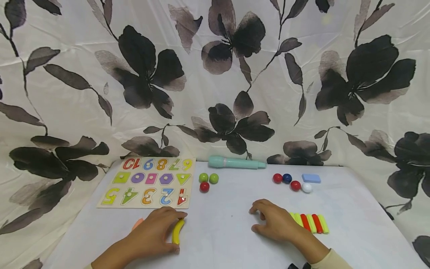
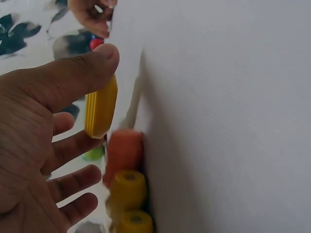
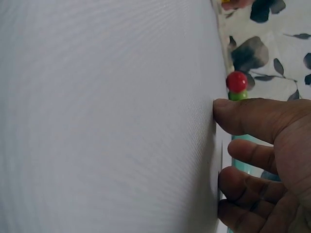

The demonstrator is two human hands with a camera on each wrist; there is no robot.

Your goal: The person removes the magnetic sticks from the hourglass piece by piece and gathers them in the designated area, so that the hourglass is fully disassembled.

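Observation:
My left hand (image 1: 156, 229) pinches a yellow curved piece (image 1: 178, 231) between thumb and fingers, in front of a number puzzle board (image 1: 191, 186). Seen from the left wrist, the yellow piece has ridges along one side. Past the fingertips in that view stand an orange piece (image 2: 125, 153) and yellow round pieces (image 2: 130, 189), mostly hidden from the head view by the hand. My right hand (image 1: 277, 220) holds nothing; its loosely bent fingers are at the white tabletop, left of a row of yellow-green and red sticks (image 1: 312, 224), which it partly covers.
Two green balls (image 1: 214, 178) and a red ball (image 1: 204, 187) sit right of the board. Behind them lies a teal marker-shaped object (image 1: 236, 162). At the back right are red balls (image 1: 277, 178), a dark blue ball (image 1: 287, 178), a white ball (image 1: 307, 187) and a blue block (image 1: 311, 178).

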